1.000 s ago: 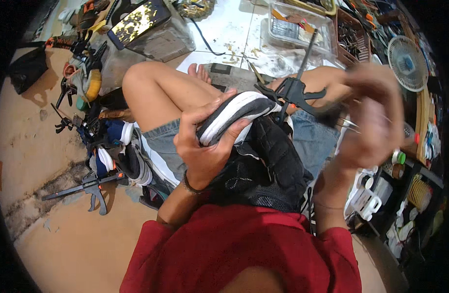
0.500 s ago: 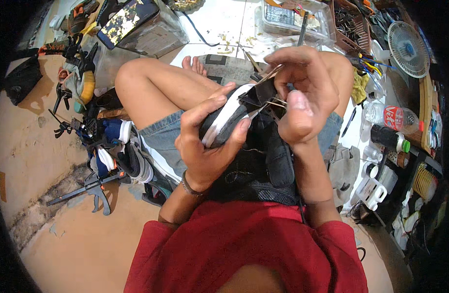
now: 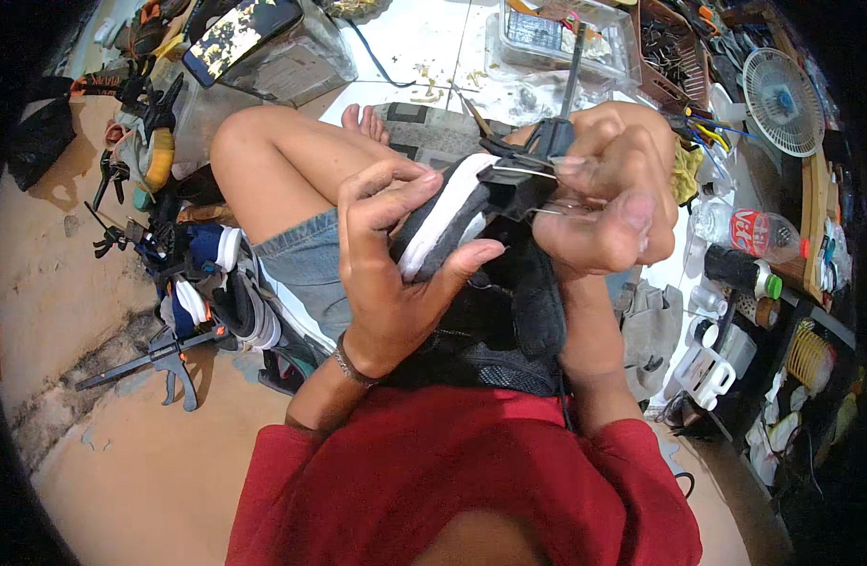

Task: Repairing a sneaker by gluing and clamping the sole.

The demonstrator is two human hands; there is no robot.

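Over my lap, my left hand (image 3: 382,259) grips a dark shoe (image 3: 438,226) with a white sole edge, its fingers along one side and the thumb on the other. A black binder clip (image 3: 512,195) sits at the shoe's far right end. My right hand (image 3: 608,193) is curled at the clip's thin wire handles, with the fingers and thumb closed around them. Just beyond the clip is a dark bar clamp (image 3: 547,140), partly hidden by the right hand. Whether the clamp touches the shoe, I cannot tell.
Several shoes with clamps (image 3: 231,283) stand at my left, near a bar clamp (image 3: 165,357) on the floor. A phone (image 3: 240,42) leans on a box (image 3: 306,66) ahead. To the right are a plastic bottle (image 3: 754,231), a fan (image 3: 783,99) and a clear tub (image 3: 584,57).
My right hand's fingers have curled in from a more raised, spread pose around the clip's handles. The bar clamp behind shows more. My left hand keeps its hold on the shoe.
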